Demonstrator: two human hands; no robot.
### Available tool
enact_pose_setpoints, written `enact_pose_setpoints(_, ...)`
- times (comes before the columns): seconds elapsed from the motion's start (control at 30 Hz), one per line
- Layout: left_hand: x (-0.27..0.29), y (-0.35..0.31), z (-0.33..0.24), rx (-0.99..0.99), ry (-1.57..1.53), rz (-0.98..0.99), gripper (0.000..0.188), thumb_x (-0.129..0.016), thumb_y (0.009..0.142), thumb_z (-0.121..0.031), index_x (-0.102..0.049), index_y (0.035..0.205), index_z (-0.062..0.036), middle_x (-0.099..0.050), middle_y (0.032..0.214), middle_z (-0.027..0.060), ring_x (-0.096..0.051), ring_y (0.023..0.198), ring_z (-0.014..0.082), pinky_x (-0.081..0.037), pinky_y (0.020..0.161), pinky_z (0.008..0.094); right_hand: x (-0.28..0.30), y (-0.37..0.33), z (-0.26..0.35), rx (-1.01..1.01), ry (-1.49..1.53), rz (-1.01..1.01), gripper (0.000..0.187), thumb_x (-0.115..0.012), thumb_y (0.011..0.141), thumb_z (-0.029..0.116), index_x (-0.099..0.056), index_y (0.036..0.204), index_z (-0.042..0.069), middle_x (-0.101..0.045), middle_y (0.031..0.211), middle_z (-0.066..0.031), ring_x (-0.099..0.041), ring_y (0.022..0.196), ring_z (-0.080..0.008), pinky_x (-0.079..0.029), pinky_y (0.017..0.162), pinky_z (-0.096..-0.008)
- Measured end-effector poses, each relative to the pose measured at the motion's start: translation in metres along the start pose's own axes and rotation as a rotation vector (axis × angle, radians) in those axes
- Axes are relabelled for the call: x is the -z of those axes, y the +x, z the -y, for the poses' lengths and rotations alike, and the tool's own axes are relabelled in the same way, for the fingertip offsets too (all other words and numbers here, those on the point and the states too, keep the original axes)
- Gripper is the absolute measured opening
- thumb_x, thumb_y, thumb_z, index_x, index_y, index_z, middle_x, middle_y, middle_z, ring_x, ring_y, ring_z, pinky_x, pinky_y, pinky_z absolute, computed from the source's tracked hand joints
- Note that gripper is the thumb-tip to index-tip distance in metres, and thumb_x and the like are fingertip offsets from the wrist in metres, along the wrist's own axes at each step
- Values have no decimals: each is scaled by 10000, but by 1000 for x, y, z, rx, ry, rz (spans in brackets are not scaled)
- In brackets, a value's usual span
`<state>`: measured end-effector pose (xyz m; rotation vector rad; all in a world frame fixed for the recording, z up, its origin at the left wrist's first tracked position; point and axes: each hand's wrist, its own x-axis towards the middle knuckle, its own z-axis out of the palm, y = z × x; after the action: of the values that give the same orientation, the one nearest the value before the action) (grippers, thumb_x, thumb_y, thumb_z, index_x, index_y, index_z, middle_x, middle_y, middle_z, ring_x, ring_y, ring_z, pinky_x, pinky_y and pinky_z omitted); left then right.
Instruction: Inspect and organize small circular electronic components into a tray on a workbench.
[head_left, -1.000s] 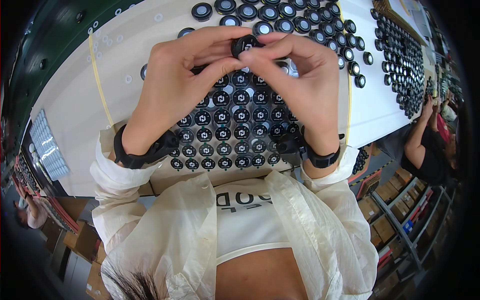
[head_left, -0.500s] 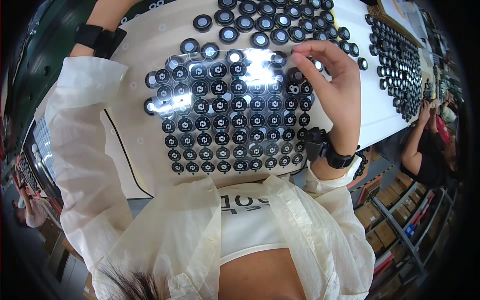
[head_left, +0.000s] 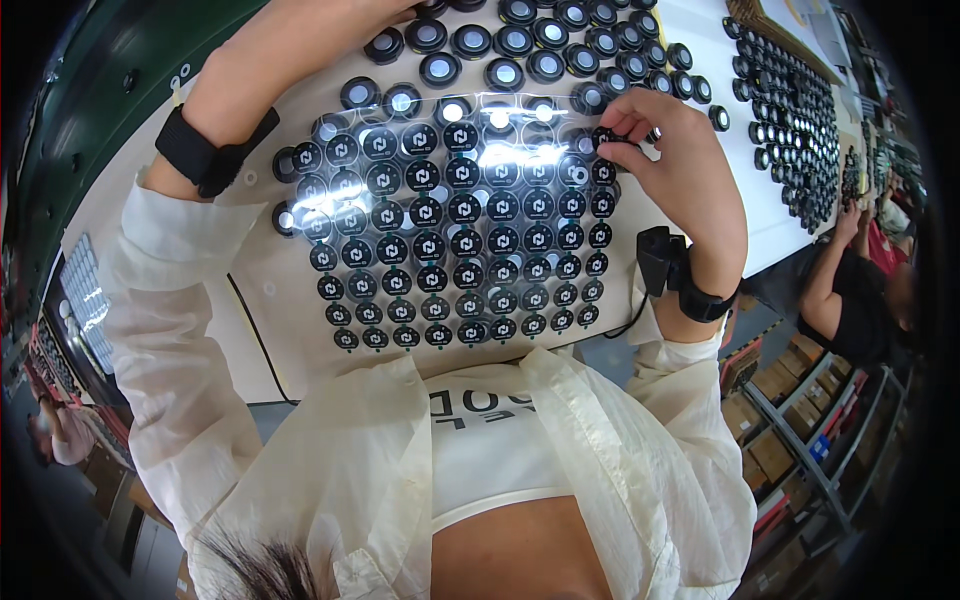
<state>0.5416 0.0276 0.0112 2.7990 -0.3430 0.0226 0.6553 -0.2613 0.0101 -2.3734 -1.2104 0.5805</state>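
In front of me lies a clear plastic sheet (head_left: 450, 305) with rows of round black stickers bearing a white mark. My right hand (head_left: 665, 140) is at its upper right corner, thumb and fingers pinched on a round black sticker (head_left: 603, 137). Whether that sticker is still stuck to the sheet I cannot tell. My left hand (head_left: 398, 12) reaches past the far side of the sheet to several black round discs with pale grey centres (head_left: 470, 40). Most of it is cut off by the upper edge, and its fingers are hidden. More discs show through the sheet.
Many more black discs (head_left: 795, 130) stand in rows on a white table (head_left: 735, 190) at the right. Beyond it a co-worker in black (head_left: 850, 310) sits with arms stretched out. A green surface (head_left: 120, 130) runs along the left. Cardboard boxes (head_left: 770, 445) fill shelving at lower right.
My left hand has moved right and away over the far discs. My right hand has come down and nearer, and a black sticker now shows in its pinch. The view has shifted slightly.
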Motion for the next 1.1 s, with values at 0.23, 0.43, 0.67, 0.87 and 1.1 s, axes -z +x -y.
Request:
enact_pose_setpoints(0.23, -15, -7, 4, 62, 42, -68, 266, -620, 877, -91, -595, 1123, 6, -611, 1058, 168, -609, 1007, 347, -497, 877, 427, 9, 21, -10, -1, 117, 181, 206, -823, 674, -5, -718, 851, -19, -690, 725, -80, -648, 677, -144, -531, 653, -268)
enact_pose_setpoints(0.43, -10, 8, -24, 2, -21, -142, 307, -635, 851, -74, -603, 1147, 2, -633, 1025, 181, -608, 1018, 361, -494, 877, 442, 15, 29, -16, 5, 111, 275, 178, -830, 679, 2, -702, 799, -28, -665, 698, -56, -616, 654, -128, -507, 624, -258)
enact_pose_setpoints(0.67, -53, -11, -72, -180, -158, -115, 434, -682, 844, -80, -562, 1259, -38, -572, 1334, 110, -559, 1219, 316, -462, 1022, 407, 15, 27, 5, 130, 143, 156, 149, -813, 710, 13, -703, 806, -20, -637, 670, -61, -585, 627, -125, -492, 609, -274)
enact_pose_setpoints(0.87, -59, -29, -68, -115, -143, -127, 414, -641, 861, -37, -549, 1265, -44, -518, 1446, 114, -474, 1355, 311, -410, 1124, 410, -5, 49, 2, 178, 120, 154, 134, -807, 734, 36, -715, 823, -4, -667, 703, -60, -617, 666, -134, -494, 628, -271)
enact_pose_setpoints(1.1, -71, -27, -68, -81, -141, -111, 363, -631, 856, -11, -558, 1210, -41, -533, 1433, 115, -515, 1323, 289, -483, 1045, 372, 3, 61, 8, 168, 85, 274, 133, -810, 743, 55, -718, 824, 3, -680, 710, -52, -624, 668, -143, -503, 649, -281)
